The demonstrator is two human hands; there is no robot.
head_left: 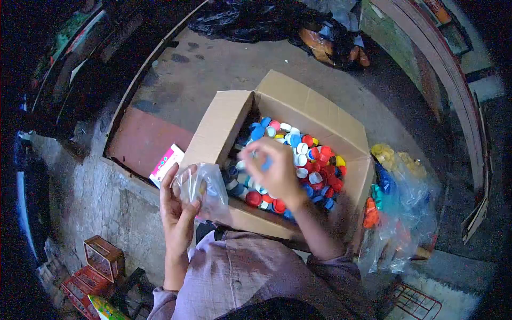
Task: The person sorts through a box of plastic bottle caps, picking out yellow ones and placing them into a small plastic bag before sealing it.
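Head view: open cardboard box (298, 106) sits on the concrete floor, holding mixed coloured bottle caps (314, 165). Right of the box, clear bags of sorted caps (397, 208). At the box's near left corner, left hand (178, 210) grips a clear plastic bag (205, 186). Right hand (274, 170) hovers over the box's caps, fingers curled; blurred, grip cannot be determined.

We're looking down at a concrete floor (224, 69), stained and grey. An open cardboard box (314, 109) sits mid-floor. Clear plastic bags (405, 213) rest just beside its right side, a small pink-and-white carton (165, 164) by its left flap, dark bags (250, 21) at the far edge.
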